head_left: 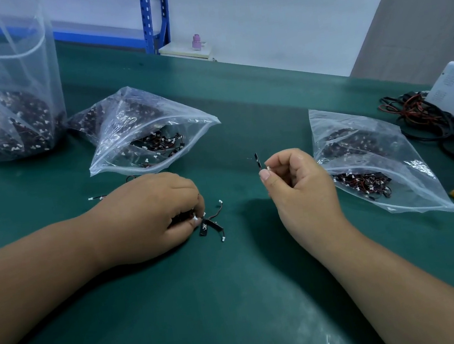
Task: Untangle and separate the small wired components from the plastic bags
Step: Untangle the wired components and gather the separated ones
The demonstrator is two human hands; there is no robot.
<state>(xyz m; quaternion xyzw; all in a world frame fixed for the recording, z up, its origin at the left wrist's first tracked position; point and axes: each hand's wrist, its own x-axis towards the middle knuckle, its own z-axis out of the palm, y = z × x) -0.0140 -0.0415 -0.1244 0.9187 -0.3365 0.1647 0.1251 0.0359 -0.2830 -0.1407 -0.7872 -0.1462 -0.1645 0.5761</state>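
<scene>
Black cluster (211, 227) lies under left hand (150, 213); right hand (296, 183) pinches component (257, 161).

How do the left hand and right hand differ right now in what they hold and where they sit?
The left hand lies low on the green mat; the right hand appears to hover above it. The left hand grips a small tangle of wired components with several leads splaying out; the right hand pinches a single component, its black strip pointing up. Both hold black wired parts.
</scene>
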